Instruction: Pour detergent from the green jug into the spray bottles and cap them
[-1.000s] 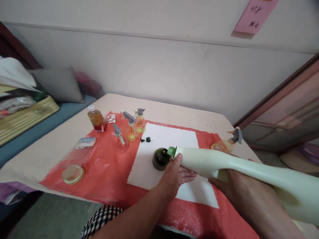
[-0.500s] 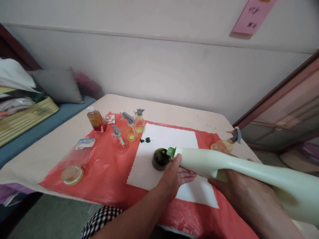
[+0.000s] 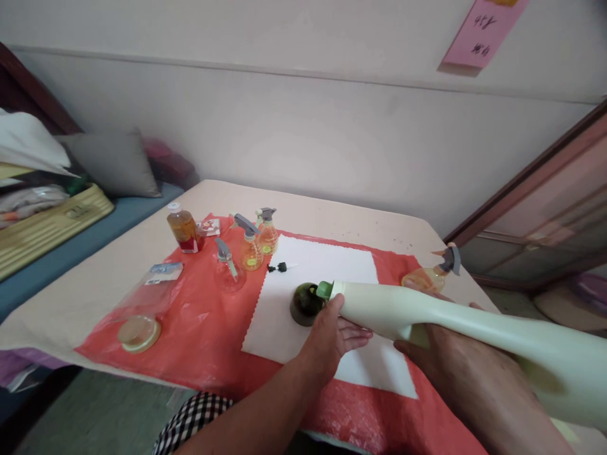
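A pale green jug (image 3: 379,306) lies tilted across the right side, its green spout (image 3: 325,289) at the mouth of a dark green bottle (image 3: 306,306). Close to the spout, my left hand (image 3: 332,332) holds the jug's neck, thumb on its side and the other fingers stretched beneath. My right hand (image 3: 450,354) is wrapped round the jug's handle, partly hidden by it. The bottle stands on a white cloth (image 3: 270,328). Behind it on the cloth lies a small black dropper or pump top (image 3: 279,267). Any liquid flow at the spout is too small to make out.
Spray bottles (image 3: 251,249) stand at the cloth's left, and another spray bottle (image 3: 427,277) is at the right. A brown-liquid bottle (image 3: 183,227), a plastic bag (image 3: 159,284) and a round lid (image 3: 139,333) are on the left. A red sheet (image 3: 203,328) covers the table.
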`<action>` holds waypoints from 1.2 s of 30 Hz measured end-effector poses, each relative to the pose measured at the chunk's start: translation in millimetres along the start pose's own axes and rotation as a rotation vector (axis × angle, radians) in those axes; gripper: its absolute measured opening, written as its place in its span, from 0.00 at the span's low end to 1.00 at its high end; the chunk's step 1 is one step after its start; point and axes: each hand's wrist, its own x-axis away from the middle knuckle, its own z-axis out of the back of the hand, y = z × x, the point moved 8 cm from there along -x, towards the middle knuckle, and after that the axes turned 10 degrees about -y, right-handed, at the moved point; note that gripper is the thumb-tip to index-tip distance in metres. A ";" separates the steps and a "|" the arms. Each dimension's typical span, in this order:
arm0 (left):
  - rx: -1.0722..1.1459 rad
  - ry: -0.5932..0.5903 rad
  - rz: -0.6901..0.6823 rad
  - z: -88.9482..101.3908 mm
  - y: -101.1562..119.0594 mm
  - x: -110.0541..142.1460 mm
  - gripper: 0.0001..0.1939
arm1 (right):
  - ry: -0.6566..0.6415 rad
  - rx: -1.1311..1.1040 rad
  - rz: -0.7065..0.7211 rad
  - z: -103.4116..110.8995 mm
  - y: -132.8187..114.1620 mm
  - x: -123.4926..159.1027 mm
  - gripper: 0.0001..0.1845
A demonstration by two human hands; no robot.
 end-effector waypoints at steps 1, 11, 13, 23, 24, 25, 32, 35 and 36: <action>-0.002 -0.003 0.001 -0.2 0.1 0.2 0.30 | 0.003 0.003 0.001 -0.1 0.2 0.1 0.32; 0.005 -0.017 -0.002 1.3 -0.3 -0.6 0.30 | 0.051 0.028 0.013 4.9 -4.7 0.2 0.32; 0.015 -0.017 0.006 1.3 -0.5 -0.6 0.30 | 0.056 0.029 0.019 7.6 -6.5 -0.6 0.33; 0.004 -0.019 0.004 0.7 -0.1 -0.7 0.31 | 0.047 0.034 0.001 6.1 -4.6 2.0 0.32; 0.002 -0.020 0.004 0.5 0.0 -0.7 0.31 | 0.049 0.030 -0.002 6.1 -4.0 2.0 0.32; 0.002 -0.021 0.003 0.2 0.2 -0.6 0.31 | 0.049 0.029 -0.001 5.9 -3.7 1.8 0.33; 0.010 -0.015 0.001 1.5 0.0 -0.8 0.30 | 0.057 0.070 0.041 2.6 -5.0 2.0 0.34; 0.017 -0.029 0.001 1.2 -0.4 -1.6 0.30 | 0.041 0.111 0.024 2.0 -4.7 2.2 0.33; 0.017 -0.029 0.002 1.3 -0.4 -1.8 0.30 | 0.031 0.116 0.020 2.0 -4.5 1.9 0.33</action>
